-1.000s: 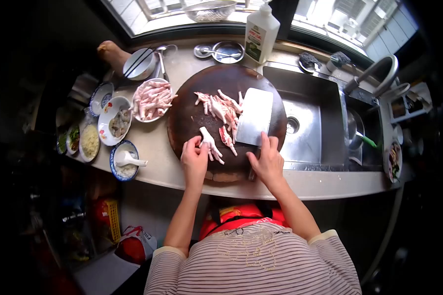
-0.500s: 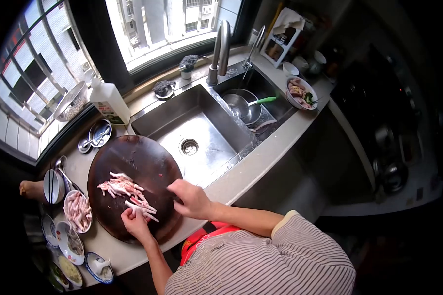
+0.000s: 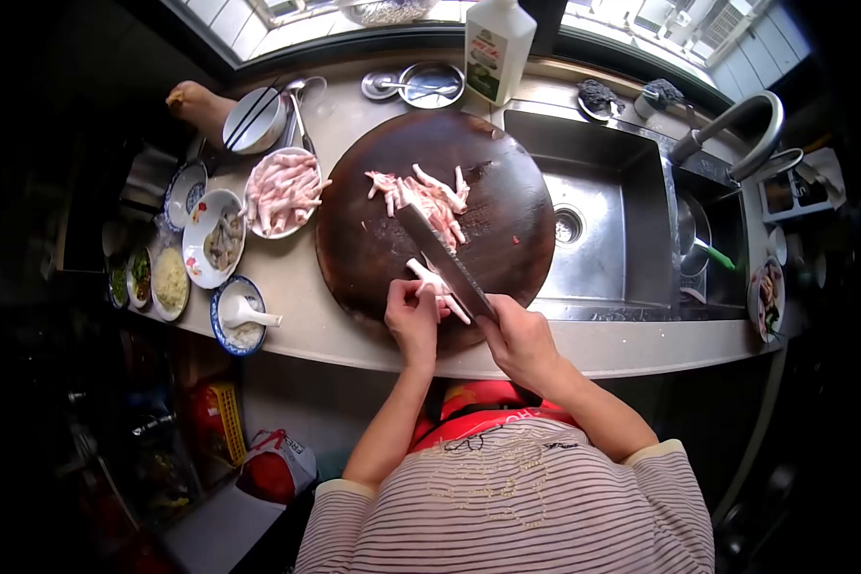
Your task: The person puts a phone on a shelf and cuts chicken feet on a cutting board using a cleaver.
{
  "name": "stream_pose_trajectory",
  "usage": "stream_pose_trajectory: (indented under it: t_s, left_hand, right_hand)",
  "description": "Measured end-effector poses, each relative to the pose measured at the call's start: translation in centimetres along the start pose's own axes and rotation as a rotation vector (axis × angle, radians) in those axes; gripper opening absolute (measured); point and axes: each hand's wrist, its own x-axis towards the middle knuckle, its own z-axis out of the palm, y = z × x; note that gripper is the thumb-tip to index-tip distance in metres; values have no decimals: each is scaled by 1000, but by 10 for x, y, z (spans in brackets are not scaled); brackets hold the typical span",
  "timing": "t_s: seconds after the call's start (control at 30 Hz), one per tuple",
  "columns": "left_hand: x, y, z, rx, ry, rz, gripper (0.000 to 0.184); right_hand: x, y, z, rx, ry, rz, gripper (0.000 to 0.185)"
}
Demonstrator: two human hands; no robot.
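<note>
A round dark wooden chopping board (image 3: pixel 364 258) lies before me. At its near edge my left hand (image 3: pixel 412 325) pinches a pale chicken foot (image 3: pixel 423 274) with closed fingers. My right hand (image 3: pixel 523 342) is wrapped round the handle of a kitchen knife (image 3: pixel 442 253). Its dark blade slants up and left, above or against the chicken foot; contact I cannot make out. Behind the blade, several pinkish chicken feet (image 3: pixel 435 196) lie heaped on the board. To the left, a white bowl is full of more chicken feet (image 3: pixel 284 191).
The steel sink (image 3: pixel 593 277) adjoins the board on the right, under a curved tap (image 3: pixel 770 124). A white jug (image 3: pixel 497 53) stands behind. Left are a shrimp dish (image 3: pixel 199 273), a bowl with a white spoon (image 3: pixel 244 314) and a bowl with chopsticks (image 3: pixel 251 134).
My view has swung left, so the board sits more central. My right hand has come in from the board's right side beside my left, and the knife blade now shows clearly.
</note>
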Motion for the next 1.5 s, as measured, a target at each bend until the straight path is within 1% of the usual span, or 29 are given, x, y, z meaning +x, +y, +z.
stream_pose_trajectory:
  t_s: [0.03, 0.1, 0.13, 0.23, 0.33, 0.43, 0.53, 0.63, 0.67, 0.73, 0.8, 0.83, 0.87, 0.9, 0.93, 0.97, 1.03, 1.07, 1.1, 1.13, 1.17, 1.2, 1.3, 1.33, 1.4, 1.47, 1.5]
  left_hand:
    - [-1, 4, 1, 0, 5, -14, 5]
    - [-1, 4, 0, 30, 2, -23, 8]
    - [0, 2, 0, 37, 9, -9, 10]
    - [2, -3, -1, 62, 38, 30, 15]
    - [2, -3, 0, 114, 67, 69, 17]
    - [3, -2, 1, 156, 57, 101, 18]
    - [8, -11, -1, 194, 42, 162, 18]
    - [7, -5, 1, 124, 21, 75, 17]
    - [8, -3, 0, 133, 10, 74, 14]
    - [9, 0, -3, 147, -7, 70, 8]
    - [11, -6, -12, 190, 42, 113, 6]
    - [11, -8, -6, 189, 27, 136, 6]
    - [9, -7, -3, 205, 0, 114, 5]
    - [9, -3, -1, 216, -54, 97, 6]
    - [5, 5, 1, 72, -60, 22, 14]
    - [1, 8, 4, 39, -87, 33, 21]
    - [0, 16, 3, 64, -92, -72, 23]
    - [1, 13, 3, 33, -78, 20, 20]
    - [6, 4, 3, 56, -80, 127, 19]
    - [11, -4, 2, 44, -84, 162, 19]
    - [14, -10, -1, 30, -84, 197, 18]
    - [15, -12, -3, 158, -58, 216, 17]
    - [9, -1, -1, 40, -84, 13, 16]
    - [7, 4, -2, 53, -98, -18, 17]
    - [4, 11, 0, 77, -120, -84, 18]
    - [6, 4, 2, 137, -90, 98, 18]
    - [9, -3, 1, 168, -72, 193, 18]
  right_hand:
    - [1, -2, 3, -11, -32, 22, 21]
    - [3, 3, 11, -145, -97, -22, 22]
    - [4, 4, 15, -212, -131, -45, 23]
    - [10, -1, 22, -281, -166, -54, 21]
    - [10, -4, 22, -383, -252, -17, 21]
    - [-3, -2, 15, -430, -301, -13, 21]
    - [-14, -1, 3, -456, -356, 35, 19]
    - [11, -5, 14, -437, -331, -8, 16]
    - [23, -4, 21, -401, -267, -69, 15]
    - [40, -2, 32, -352, -253, -27, 17]
    - [40, 1, 38, -342, -230, 25, 20]
    - [30, 5, 36, -411, -262, 51, 15]
    - [18, 6, 24, -420, -305, 108, 13]
    - [7, 8, 12, -397, -416, 187, 18]
    - [-4, 3, 0, -351, -434, 162, 20]
    - [-13, 10, 3, -326, -393, 126, 22]
    - [2, 6, 10, -307, -363, 14, 21]
    - [15, -1, 14, -272, -296, -21, 22]
    - [27, 0, 23, -260, -251, -101, 23]
    - [37, 1, 34, -224, -181, -148, 23]
    - [43, -5, 36, -252, -205, -97, 23]
    - [41, -4, 35, -263, -214, -97, 22]
    - [8, 0, 9, -327, -241, -75, 20]
    - [-3, 1, 4, -355, -257, -66, 19]
    - [-7, 5, 7, -386, -221, -95, 21]
    - [5, 3, 16, -368, -179, -124, 21]
    - [19, 0, 22, -369, -219, -62, 22]
